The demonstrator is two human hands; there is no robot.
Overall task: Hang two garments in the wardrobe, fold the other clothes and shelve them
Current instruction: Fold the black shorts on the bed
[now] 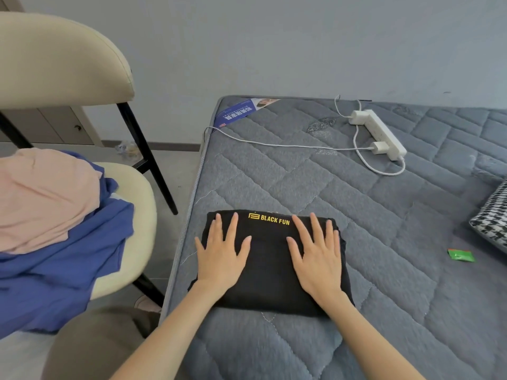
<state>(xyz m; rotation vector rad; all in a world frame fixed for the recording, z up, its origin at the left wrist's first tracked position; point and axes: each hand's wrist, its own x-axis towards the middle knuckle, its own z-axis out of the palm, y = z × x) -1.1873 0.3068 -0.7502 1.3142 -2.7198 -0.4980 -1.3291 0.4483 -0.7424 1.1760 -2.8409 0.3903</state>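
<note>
The fingers (232,229) of the left hand (220,260) lie straight and spread, flat on the left half of the folded black garment (269,270). The right hand (318,261) mirrors it on the right half, its fingers (315,229) likewise spread and flat, pinching nothing. This reads as the smoothing press that ends a fold, so folding this piece looks all but done. The garment is a compact, thick rectangle with yellow "BLACK FUN" lettering along its far edge, lying on the bed (384,229) close to the left edge. Next, I judge, the hands must slide under it from both sides and lift it level so the layers do not slip apart; no shelf is in view. On the chair (137,193) left of the bed a pink garment (41,201) lies over a blue garment (68,270), both unfolded
</note>
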